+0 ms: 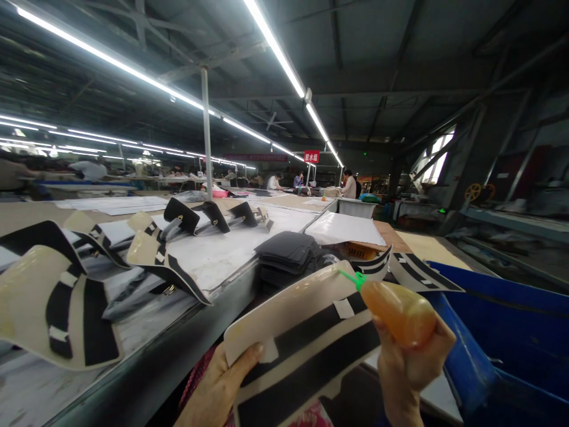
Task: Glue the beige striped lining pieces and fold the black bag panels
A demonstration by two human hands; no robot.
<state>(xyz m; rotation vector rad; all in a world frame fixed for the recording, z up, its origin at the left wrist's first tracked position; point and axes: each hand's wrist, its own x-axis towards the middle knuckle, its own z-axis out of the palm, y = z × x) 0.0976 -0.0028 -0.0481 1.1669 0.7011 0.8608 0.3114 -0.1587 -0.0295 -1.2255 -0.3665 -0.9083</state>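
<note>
My left hand (220,388) grips the near end of a cream piece with black stripes (306,332), thumb on top, holding it up in front of me. My right hand (411,367) is wrapped round an orange squeeze bottle (400,311). Its green nozzle (353,277) touches the piece's far upper edge. A stack of dark grey cut pieces (287,252) lies on the table just beyond the held piece.
Several curved cream-and-black pieces (53,302) are laid out along the long work table (213,255) at left. A blue bin (511,332) stands at right. White sheets (344,228) lie farther back. People work at distant tables (349,185).
</note>
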